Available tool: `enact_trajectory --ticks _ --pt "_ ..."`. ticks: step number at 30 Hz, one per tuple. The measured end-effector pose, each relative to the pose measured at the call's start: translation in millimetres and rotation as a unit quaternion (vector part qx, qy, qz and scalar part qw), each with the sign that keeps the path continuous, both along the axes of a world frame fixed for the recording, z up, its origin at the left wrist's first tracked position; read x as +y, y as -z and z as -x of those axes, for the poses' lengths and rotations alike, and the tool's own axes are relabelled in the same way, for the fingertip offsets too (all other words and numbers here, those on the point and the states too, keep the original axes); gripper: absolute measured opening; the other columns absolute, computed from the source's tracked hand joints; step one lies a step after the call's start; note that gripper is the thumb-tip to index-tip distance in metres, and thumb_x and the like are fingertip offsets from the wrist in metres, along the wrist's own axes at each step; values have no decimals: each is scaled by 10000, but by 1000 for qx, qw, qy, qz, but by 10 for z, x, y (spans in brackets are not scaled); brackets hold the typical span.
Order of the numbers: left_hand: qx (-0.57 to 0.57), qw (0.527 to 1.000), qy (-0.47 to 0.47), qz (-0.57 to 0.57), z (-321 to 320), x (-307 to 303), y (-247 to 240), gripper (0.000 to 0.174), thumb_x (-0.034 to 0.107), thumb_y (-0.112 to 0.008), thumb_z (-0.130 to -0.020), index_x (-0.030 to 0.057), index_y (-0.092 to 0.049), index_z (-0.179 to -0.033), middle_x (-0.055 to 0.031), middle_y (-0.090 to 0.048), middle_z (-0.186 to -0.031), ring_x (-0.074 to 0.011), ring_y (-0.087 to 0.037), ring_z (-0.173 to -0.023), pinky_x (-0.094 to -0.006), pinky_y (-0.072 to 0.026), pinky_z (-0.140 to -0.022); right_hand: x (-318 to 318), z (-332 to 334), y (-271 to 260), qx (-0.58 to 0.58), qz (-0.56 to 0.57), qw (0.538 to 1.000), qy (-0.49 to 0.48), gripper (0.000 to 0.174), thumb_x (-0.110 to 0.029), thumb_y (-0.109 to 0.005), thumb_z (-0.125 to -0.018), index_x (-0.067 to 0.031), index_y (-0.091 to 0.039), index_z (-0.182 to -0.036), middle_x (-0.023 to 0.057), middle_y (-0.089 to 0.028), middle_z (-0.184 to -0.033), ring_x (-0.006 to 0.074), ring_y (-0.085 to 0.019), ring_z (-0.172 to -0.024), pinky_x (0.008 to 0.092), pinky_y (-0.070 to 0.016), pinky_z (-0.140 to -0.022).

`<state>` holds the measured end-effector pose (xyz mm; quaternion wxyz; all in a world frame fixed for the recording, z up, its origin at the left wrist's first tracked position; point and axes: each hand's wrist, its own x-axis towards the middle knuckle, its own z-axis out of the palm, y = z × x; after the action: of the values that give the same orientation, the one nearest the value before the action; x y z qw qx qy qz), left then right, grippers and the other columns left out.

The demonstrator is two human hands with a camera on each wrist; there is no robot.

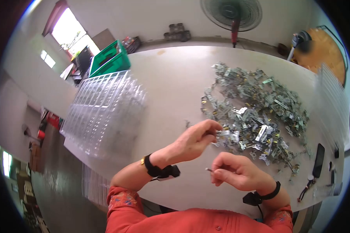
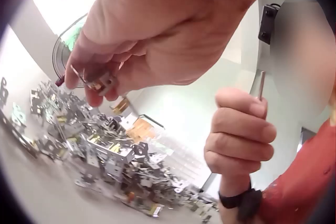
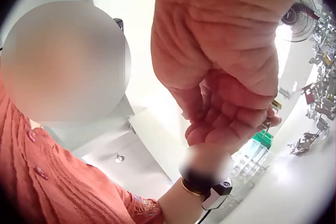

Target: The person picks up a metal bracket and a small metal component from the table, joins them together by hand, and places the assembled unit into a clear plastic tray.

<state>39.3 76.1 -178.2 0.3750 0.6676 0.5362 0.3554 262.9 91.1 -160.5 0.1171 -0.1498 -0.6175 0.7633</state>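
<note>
The left hand (image 1: 192, 141) is at the near left edge of a heap of small metal parts (image 1: 256, 112). In the left wrist view its fingers pinch a small metal piece (image 2: 104, 83). The right hand (image 1: 239, 171) is held over the table in front of the body, its fingers curled round a thin metal rod (image 2: 262, 85) whose end sticks out past the thumb and forefinger. The two hands are apart. In the right wrist view, the right hand's curled fingers (image 3: 226, 121) hide most of what it holds.
Stacked clear plastic trays (image 1: 101, 112) stand at the left of the white table (image 1: 167, 85), a green crate (image 1: 112, 60) behind them. More clear trays (image 1: 330, 105), a phone (image 1: 318, 160) and a small strap (image 1: 305, 190) lie at the right. A fan (image 1: 231, 13) stands beyond.
</note>
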Motion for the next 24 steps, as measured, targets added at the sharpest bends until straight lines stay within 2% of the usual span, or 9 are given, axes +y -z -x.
enact_trajectory --ticks 2,3,6,7,9,13,18,21,24 --pt "-246 960 71 112 -59 -10 26 325 -2 -482 -984 9 -524 -1306 -78 -615 -1093 -157 -610 -1052 -344 -491 -931 -64 -21 -43 16 -2 1000 14 67 -85 -544 -1018 -19 -540 -1029 49 -634 -883 97 -619 -795 239 -518 -707" --pt "-250 961 62 106 -83 -2 95 325 -2 -482 -984 9 -524 -1306 -78 -615 -1093 -157 -610 -1052 -344 -491 -931 -95 -40 -66 30 -3 999 43 69 -85 -549 -1017 -19 -542 -1036 52 -635 -885 101 -623 -796 240 -522 -703" --pt "-480 850 156 154 -143 52 467 353 18 -507 -991 4 -496 -1344 -70 -607 -1106 -192 -617 -1048 -384 -467 -1023 -180 -81 -115 44 -7 997 57 90 -77 -557 -1013 -9 -534 -1067 58 -637 -883 100 -626 -781 238 -526 -692" --pt "-485 848 152 150 -159 49 562 353 18 -507 -991 4 -496 -1344 -70 -607 -1106 -192 -617 -1048 -384 -467 -1023 -209 -92 -121 58 -9 996 72 98 -74 -557 -1012 -4 -529 -1075 58 -637 -881 98 -625 -773 238 -525 -691" --pt "-587 762 181 203 -193 32 671 361 43 -513 -992 5 -488 -1350 -68 -609 -1086 -198 -621 -1030 -405 -456 -1037 -254 -102 -131 61 -9 995 81 103 -61 -554 -1010 3 -519 -1083 57 -631 -854 87 -617 -748 232 -522 -680" --pt "-604 738 186 239 -165 14 831 354 93 -535 -991 23 -501 -1336 -64 -613 -1131 -193 -619 -993 -379 -480 -940 -253 -77 -133 69 -57 988 128 85 -41 -528 -1014 2 -516 -1087 49 -614 -815 71 -593 -707 213 -492 -638" --pt "-594 742 131 282 -143 12 876 241 138 -547 -1011 63 -577 -1238 -72 -628 -1156 -160 -581 -864 -362 -512 -834 -169 -82 -160 40 -92 975 197 101 -48 -517 -1021 1 -504 -1108 25 -590 -797 49 -546 -647 204 -459 -586" --pt "-624 718 150 271 -122 36 895 241 162 -514 -1027 42 -589 -1222 -63 -634 -1040 -172 -587 -800 -400 -538 -780 -114 -76 -191 35 -130 964 230 105 -59 -516 -1024 -1 -504 -1111 19 -595 -807 42 -546 -641 199 -453 -572" --pt "-617 722 141 279 -104 28 860 348 241 -455 -1054 -33 -569 -1237 -19 -510 -800 -185 -597 -708 -459 -557 -797 -68 -100 -186 13 -164 950 265 108 -67 -527 -1021 1 -509 -1104 19 -610 -835 36 -555 -644 198 -444 -551"
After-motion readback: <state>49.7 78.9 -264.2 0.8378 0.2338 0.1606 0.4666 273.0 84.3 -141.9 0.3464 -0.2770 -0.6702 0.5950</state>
